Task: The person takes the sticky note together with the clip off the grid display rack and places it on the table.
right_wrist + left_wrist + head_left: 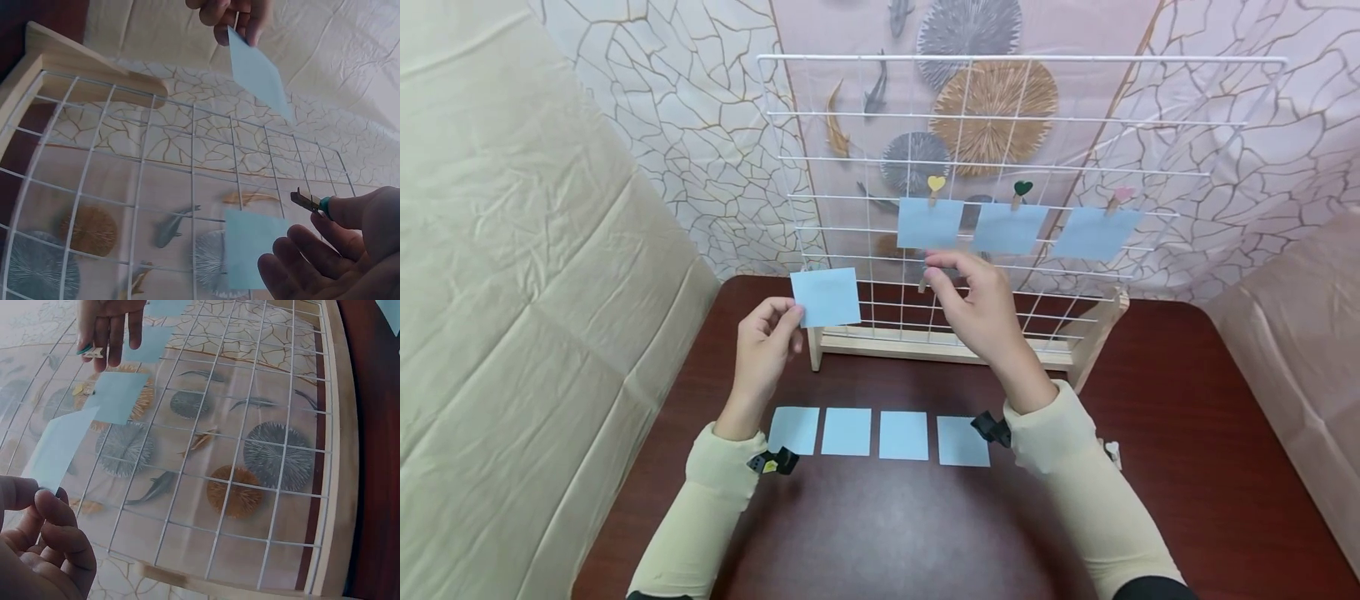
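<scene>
My left hand (760, 354) pinches a light blue paper square (826, 297) by its lower left edge, in front of the left part of a white wire grid (1022, 58). Between thumb and index finger, my right hand (977, 304) holds a small wooden clothespin (306, 200) with a teal end. That hand is just below the hung papers. Three blue squares hang in a row: one (929, 223) under a yellow heart clothespin (936, 183), one (1010, 227) under a green heart clothespin (1022, 188), one (1097, 234) under a pink heart clothespin (1122, 194).
The grid stands in a wooden base (910, 346) on a dark red-brown table (880, 533). Several blue squares (846, 432) lie in a row before it. Small pale items (1111, 452) lie partly hidden behind the right sleeve. Patterned cloth hangs behind the grid.
</scene>
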Demonstrator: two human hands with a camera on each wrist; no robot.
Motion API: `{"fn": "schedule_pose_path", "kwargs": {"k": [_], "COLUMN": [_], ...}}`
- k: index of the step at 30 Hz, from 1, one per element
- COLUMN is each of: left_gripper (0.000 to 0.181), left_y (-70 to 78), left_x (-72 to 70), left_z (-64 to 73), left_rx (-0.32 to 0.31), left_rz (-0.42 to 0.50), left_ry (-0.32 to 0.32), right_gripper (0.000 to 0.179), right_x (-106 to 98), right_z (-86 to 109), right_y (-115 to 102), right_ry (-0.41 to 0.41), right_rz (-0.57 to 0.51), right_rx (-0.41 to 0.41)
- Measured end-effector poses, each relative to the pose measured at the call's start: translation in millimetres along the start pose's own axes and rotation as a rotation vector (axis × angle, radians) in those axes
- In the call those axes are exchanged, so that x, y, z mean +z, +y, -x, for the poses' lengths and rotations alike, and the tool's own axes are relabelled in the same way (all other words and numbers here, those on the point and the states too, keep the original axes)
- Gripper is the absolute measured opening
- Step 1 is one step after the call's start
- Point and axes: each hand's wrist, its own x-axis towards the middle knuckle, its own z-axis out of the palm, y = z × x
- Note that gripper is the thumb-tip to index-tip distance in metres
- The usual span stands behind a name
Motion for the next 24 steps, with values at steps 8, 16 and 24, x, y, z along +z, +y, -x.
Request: {"fn": "schedule_pose_path", "kwargs": {"k": [8,16,24], "left_gripper": [0.012,0.013,0.012], "left_y": [-10.6,-19.4,-29.1], "left_x": [-6.5,-13.8,-20.2], "left_z": [11.2,21.5,28.5], "left_rx": [-0.039,-0.103,-0.14], "left_rz": [-0.011,-0.011,-0.043], "left_ry": [-0.004,0.01,0.014], "right_gripper": [0.019,0.019,0.016], "right_x": [-1,-3,-6], "right_z": [17.1,33.4,44.7], "right_y": [10,24,31], "right_ry": [0.023,0.051,0.074], "right_rz": [0.027,-0.018,-0.006], "right_rx": [0.038,0.062,0.101]}}
